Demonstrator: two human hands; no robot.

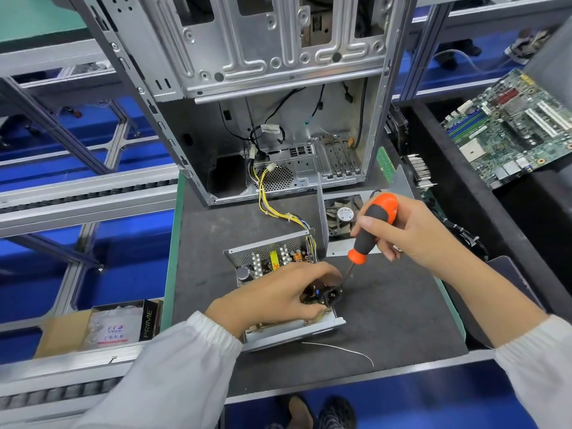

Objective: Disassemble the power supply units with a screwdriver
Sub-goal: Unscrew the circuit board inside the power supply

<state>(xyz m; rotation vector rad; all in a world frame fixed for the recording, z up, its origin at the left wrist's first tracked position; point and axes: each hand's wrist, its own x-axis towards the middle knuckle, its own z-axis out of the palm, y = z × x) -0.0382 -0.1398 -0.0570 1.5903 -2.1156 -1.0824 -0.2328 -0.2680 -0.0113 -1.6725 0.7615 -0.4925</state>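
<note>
the power supply unit (278,292) lies opened on the tabletop (402,305), cover already off, left hand (272,298) pinching its black socket (329,295), right hand (402,230) gripping the screwdriver (371,230); board removal looks left.

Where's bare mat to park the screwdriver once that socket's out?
Best patch: dark mat right of the open power supply, under the right hand holding the screwdriver. Also bare: mat left of the supply, up to the green edge. Front strip carries a loose wire. Crowded: behind the supply, where the cable bundle, fan and case sit.
</note>
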